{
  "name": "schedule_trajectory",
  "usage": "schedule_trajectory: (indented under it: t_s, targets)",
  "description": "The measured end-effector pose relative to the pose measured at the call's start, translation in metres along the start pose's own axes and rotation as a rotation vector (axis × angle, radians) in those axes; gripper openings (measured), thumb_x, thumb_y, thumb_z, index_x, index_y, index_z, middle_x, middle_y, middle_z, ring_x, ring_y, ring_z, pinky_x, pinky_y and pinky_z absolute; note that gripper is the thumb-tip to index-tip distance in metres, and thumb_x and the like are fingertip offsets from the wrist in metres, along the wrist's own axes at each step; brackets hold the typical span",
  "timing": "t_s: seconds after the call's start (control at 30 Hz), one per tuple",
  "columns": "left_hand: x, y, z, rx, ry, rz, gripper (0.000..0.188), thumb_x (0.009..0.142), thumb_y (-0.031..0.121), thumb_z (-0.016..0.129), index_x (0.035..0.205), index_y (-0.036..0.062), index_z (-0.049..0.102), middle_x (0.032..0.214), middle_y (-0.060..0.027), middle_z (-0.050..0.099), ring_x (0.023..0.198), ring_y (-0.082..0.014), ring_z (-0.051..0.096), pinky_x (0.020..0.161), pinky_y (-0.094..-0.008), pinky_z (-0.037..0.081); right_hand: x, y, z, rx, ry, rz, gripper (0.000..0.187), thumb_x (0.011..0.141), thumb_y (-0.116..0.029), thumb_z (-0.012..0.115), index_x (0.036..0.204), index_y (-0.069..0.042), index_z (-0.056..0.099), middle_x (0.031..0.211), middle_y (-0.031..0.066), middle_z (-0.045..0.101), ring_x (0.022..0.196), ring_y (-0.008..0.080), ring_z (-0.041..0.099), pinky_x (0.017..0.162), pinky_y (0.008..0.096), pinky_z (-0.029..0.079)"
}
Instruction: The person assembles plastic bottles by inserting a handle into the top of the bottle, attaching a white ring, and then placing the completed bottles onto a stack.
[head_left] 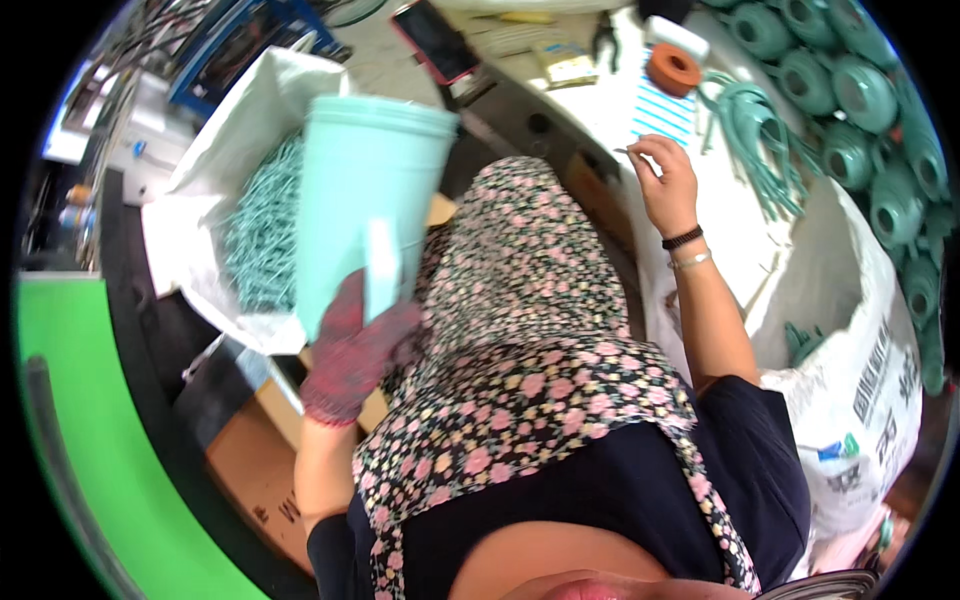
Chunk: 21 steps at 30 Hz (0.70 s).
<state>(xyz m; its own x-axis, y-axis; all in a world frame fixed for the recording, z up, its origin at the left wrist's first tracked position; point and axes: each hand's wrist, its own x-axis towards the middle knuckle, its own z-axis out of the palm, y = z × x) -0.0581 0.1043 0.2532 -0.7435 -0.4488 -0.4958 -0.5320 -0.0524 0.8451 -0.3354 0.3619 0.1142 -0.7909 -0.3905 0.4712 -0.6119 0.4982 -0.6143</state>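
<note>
My left hand (358, 350), in a dark red knit glove, is closed around the lower part of a tall mint-green plastic container (375, 150). The container has a ridged rim at its far end and a pale strip along its near side. It is held over the left side of my lap, partly in front of a white sack (185, 210) filled with thin teal plastic strips (265, 235). My bare right hand (665, 185) is raised over the white-covered table, thumb and forefinger pinched on a small thin dark piece (622, 151), too small to name.
An orange-brown tape roll (673, 70) and looped teal strips (755, 135) lie on the table (735, 235). A phone (435, 42) lies farther back. Several teal plastic parts (865, 95) are piled at right, behind a white sack (850, 330). A green surface (80, 400) lies at left.
</note>
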Motion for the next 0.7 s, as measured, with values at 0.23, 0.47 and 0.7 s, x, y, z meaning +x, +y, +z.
schedule_trajectory:
  t_s: [0.23, 0.47, 0.7]
  targets:
    - [0.023, -0.031, -0.005, 0.545, -0.094, 0.393, 0.045, 0.085, 0.022, 0.066, 0.122, 0.0007, 0.051, 0.085, -0.0050, 0.061, 0.064, -0.0116, 0.057, 0.058, -0.0277, 0.047, 0.008, -0.165, 0.072, 1.210, -0.411, 0.305, 0.051, 0.086, -0.002, 0.061, 0.130, -0.004, 0.036, 0.085, 0.0014, 0.058, 0.074, 0.0058, 0.053, 0.063, 0.0200, 0.044]
    - [0.014, -0.050, -0.003, 0.513, 0.035, 0.316, 0.047, 0.084, 0.026, 0.068, 0.120, 0.0004, 0.052, 0.088, -0.0121, 0.063, 0.071, -0.0204, 0.060, 0.065, -0.0346, 0.048, 0.001, -0.181, 0.103, 0.956, -0.465, 0.138, 0.038, 0.083, -0.006, 0.065, 0.113, -0.003, 0.042, 0.077, 0.0017, 0.057, 0.069, 0.0070, 0.054, 0.061, 0.0225, 0.045]
    - [0.014, -0.075, -0.001, 0.604, 0.077, 0.489, 0.048, 0.081, 0.030, 0.072, 0.117, 0.0033, 0.055, 0.094, -0.0179, 0.064, 0.084, -0.0325, 0.063, 0.071, -0.0416, 0.051, 0.000, -0.202, 0.113, 0.607, -0.319, 0.029, 0.037, 0.078, -0.018, 0.075, 0.094, -0.003, 0.045, 0.070, 0.0048, 0.056, 0.060, 0.0120, 0.054, 0.056, 0.0259, 0.046]
